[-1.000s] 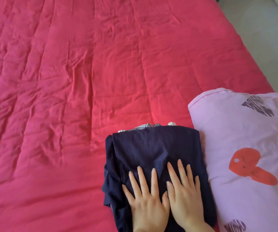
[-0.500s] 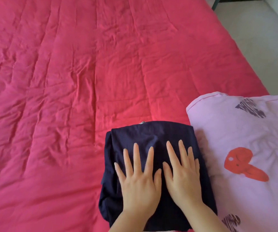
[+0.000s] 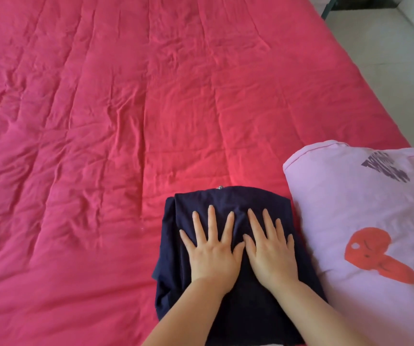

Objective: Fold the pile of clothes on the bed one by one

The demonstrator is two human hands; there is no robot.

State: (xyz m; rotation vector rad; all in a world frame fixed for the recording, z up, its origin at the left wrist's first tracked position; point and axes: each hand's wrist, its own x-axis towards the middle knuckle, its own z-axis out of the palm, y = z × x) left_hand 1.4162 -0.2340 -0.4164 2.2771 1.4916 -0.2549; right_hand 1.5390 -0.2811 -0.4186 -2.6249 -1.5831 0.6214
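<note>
A folded dark navy garment (image 3: 173,245) lies on top of a small stack near the front of the red bed. My left hand (image 3: 212,248) presses flat on its middle with fingers spread and straight. My right hand (image 3: 269,248) lies flat beside it on the garment's right half, fingers straight too. A tiny bit of another cloth (image 3: 219,187) peeks out at the stack's far edge; the rest of what lies under the navy piece is hidden.
A wrinkled red quilt (image 3: 101,121) covers the wide bed. A lilac pillow (image 3: 365,221) with a red print touches the stack's right side. Pale floor (image 3: 388,58) shows beyond the bed's right edge.
Both hands have slid forward over the navy garment, away from me. The striped cloth seen at the stack's far edge is now almost fully covered.
</note>
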